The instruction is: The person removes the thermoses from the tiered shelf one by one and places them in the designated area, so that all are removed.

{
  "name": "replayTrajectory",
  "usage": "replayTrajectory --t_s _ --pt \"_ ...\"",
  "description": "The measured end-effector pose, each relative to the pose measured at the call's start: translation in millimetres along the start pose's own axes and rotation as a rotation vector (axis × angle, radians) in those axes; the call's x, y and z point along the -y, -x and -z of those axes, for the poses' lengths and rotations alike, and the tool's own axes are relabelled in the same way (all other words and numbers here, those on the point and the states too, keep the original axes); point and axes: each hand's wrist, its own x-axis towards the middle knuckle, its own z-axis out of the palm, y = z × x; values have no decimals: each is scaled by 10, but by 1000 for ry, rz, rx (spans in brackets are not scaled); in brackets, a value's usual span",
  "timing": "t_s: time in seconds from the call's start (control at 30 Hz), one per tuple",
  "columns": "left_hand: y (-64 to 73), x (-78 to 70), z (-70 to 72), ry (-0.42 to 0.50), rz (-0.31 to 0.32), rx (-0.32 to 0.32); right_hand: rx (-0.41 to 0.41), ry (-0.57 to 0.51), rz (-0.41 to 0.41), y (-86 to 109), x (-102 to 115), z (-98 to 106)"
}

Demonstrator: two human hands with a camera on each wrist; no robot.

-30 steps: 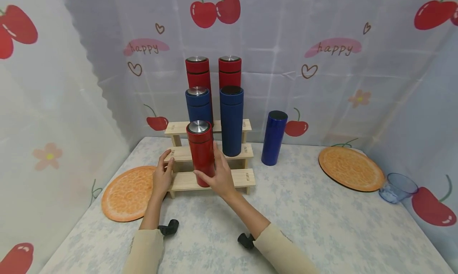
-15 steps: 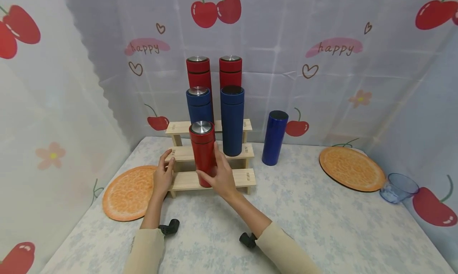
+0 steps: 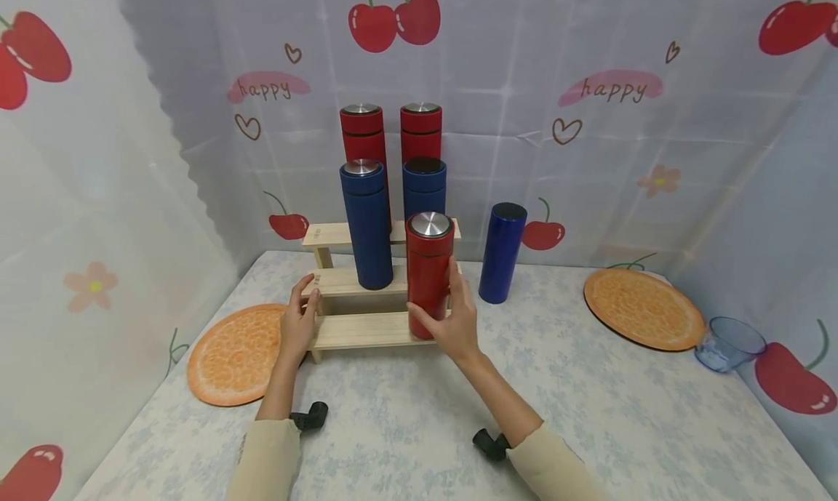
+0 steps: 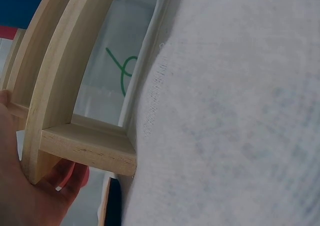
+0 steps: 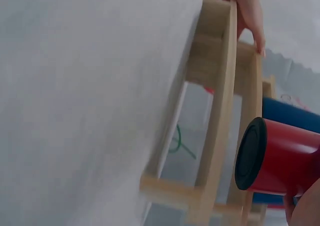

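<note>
My right hand (image 3: 456, 324) grips a red thermos (image 3: 427, 283) with a silver lid, held upright in front of the right end of a three-step wooden stand (image 3: 366, 330). In the right wrist view its black base (image 5: 251, 153) shows free of the boards. My left hand (image 3: 299, 323) holds the stand's left end; in the left wrist view its fingers (image 4: 72, 178) reach round the lowest board's end. On the middle step stand a blue thermos (image 3: 368, 228) with a silver lid and one with a black lid (image 3: 425, 185), partly hidden. Two red thermoses (image 3: 362, 134) stand on the top step.
A glossy blue thermos (image 3: 503, 254) stands on the table right of the stand. Round orange mats lie at left (image 3: 229, 359) and right (image 3: 641, 308). A clear blue glass cup (image 3: 727, 345) lies tilted near the right mat. Printed curtains enclose the table (image 3: 393, 428).
My right hand has carried the red thermos rightward, from before the silver-lidded blue thermos to before the black-lidded one. My left hand stays at the stand's left end.
</note>
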Motion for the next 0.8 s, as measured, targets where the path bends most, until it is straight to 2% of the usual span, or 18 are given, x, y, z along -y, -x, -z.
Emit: replayTrajectory --t_s 0.17,0.4,0.5,0.63,0.8 --pt "1 6 -9 3 2 -2 -45 51 46 -41 -157 398" --pt "8 -14 1 3 0 2 -168 123 27 -163 -342 911" --pt "8 -26 6 4 0 3 -210 160 21 -228 -508 1091" --pt "2 -21 6 5 -4 2 -229 219 -1 -290 -801 1262" --pt "6 3 1 5 5 3 -214 253 -50 -301 -1104 1334"
